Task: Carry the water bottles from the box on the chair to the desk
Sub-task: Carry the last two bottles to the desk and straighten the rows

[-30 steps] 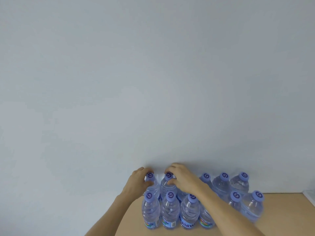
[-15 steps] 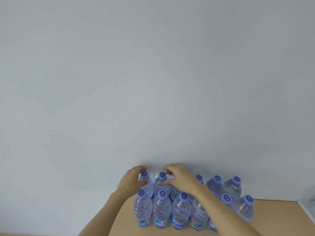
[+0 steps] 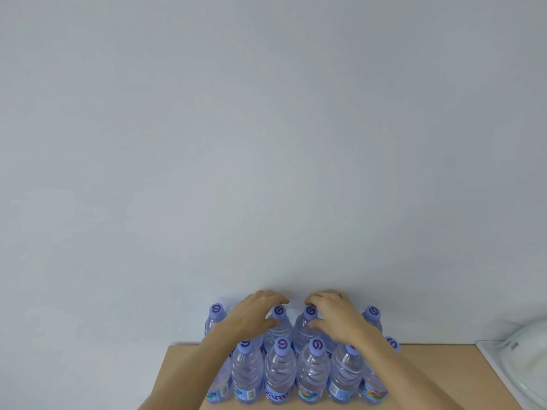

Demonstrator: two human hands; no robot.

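Clear plastic water bottles with lilac screw caps [image 3: 281, 368] stand upright in two close rows on a light-brown wooden desk [image 3: 438, 377], hard against a plain pale grey-blue wall [image 3: 266, 143]. The near row shows four full bottles side by side, with blue labels low on their bodies; more bottles stand in the far row behind them and at the right end.

The left hand [image 3: 254, 316] reaches over the near row to a far-row bottle [image 3: 277, 327], its fingers curled above and behind the cap and its thumb at the neck; whether it actually clamps the neck cannot be told. The right hand [image 3: 334, 318] mirrors it on the neighbouring far-row bottle [image 3: 306, 325] just to the right, fingers bent over the cap, thumb near the neck. The two hands are near each other but apart.

At the far right edge lies a white tray-like surface with crumpled clear plastic [image 3: 527, 365] on it.
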